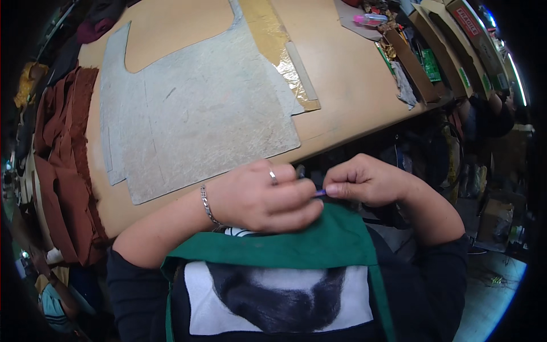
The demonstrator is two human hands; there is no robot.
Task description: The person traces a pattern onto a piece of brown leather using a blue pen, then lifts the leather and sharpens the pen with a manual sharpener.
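Note:
My left hand (267,196), with a ring and a chain bracelet at its wrist, is held in front of my green apron (273,250), fingers curled. My right hand (369,181) faces it, thumb and forefinger pinching a small thin purple item (320,193). The item's other end runs into my left fingers, which hide most of it, so its exact kind cannot be told. Both hands are just off the near edge of the table. Beyond them a large grey pattern template (201,115) lies flat, notched at its corners and cut out in a curve at the far side.
Shiny gold tape (273,38) covers the template's right edge. Reddish-brown fabric (68,166) is heaped along the table's (329,64) left side. Cardboard boxes (444,47), a pink-capped bottle (371,19) and small supplies stand at right. Another person's arm (62,290) shows lower left.

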